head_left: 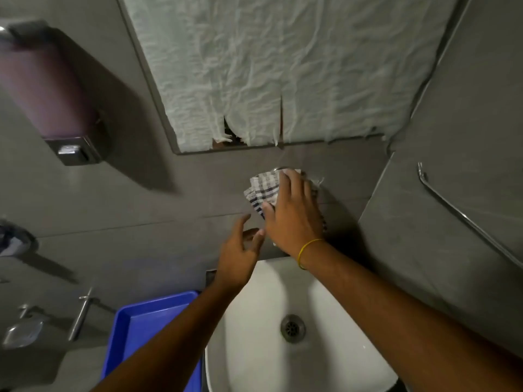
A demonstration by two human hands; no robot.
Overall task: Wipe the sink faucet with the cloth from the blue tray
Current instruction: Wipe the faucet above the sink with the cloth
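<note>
A white cloth (261,190) with dark blue checks is pressed over the wall-mounted faucet above the white sink (254,321). Only a sliver of the faucet's chrome top (280,168) shows; the rest is hidden under cloth and hand. My right hand (294,213) lies flat on the cloth, fingers spread upward, a yellow band on its wrist. Just below and to the left, my left hand (240,256) hovers with fingers apart, holding nothing. The blue tray (141,321) stands left of the sink, its visible part bare.
A mirror covered with crumpled white paper (283,66) hangs above the faucet. A purple soap dispenser (48,89) is on the left wall, with chrome fittings (82,312) lower left. A chrome rail (464,216) runs down the right wall. The sink drain (293,327) is centred.
</note>
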